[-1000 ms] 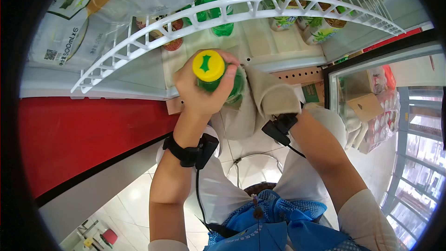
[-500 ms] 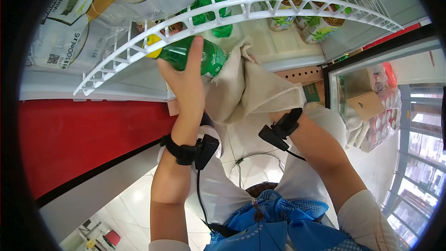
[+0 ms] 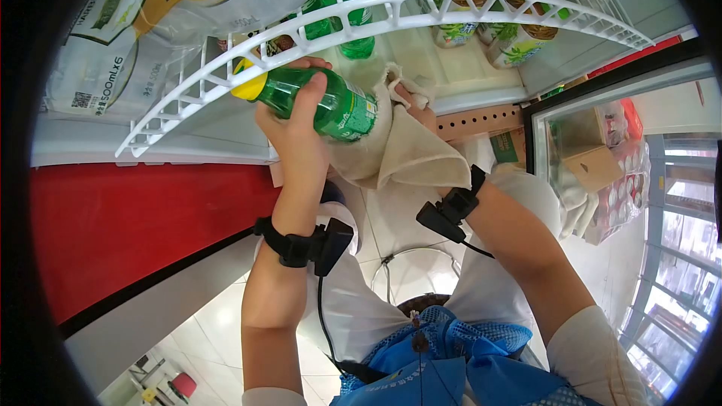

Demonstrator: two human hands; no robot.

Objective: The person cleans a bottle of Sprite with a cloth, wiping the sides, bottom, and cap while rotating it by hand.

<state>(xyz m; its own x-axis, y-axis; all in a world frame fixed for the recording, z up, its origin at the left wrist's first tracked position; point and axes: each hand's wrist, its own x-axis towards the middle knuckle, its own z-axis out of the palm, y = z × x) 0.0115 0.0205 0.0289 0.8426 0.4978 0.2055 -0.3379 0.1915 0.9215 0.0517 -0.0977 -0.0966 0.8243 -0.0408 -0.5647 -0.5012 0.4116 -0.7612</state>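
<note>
My left hand (image 3: 297,109) is wrapped round a green plastic bottle (image 3: 342,113) with a yellow cap, tilted with its cap end to the left beneath the front of a white wire shelf (image 3: 421,1). A beige cloth (image 3: 410,146) is bunched against the base of the bottle. My right hand (image 3: 417,105) grips this cloth; some fingers show at its upper edge, and the rest of the hand is covered by its folds. Behind the shelf's front rail stand more green bottles (image 3: 355,30) with yellow caps.
Shrink-wrapped large bottles (image 3: 105,53) stand at the upper left, and drinks with green caps (image 3: 519,41) at the upper right. A glass door (image 3: 538,150) is open on the right, with wrapped can packs (image 3: 624,188) beyond it. A red panel (image 3: 150,225) lies below left.
The bottle has turned slightly and its base has come a little lower and right. My right fingers now show above the cloth, which has shifted with them.
</note>
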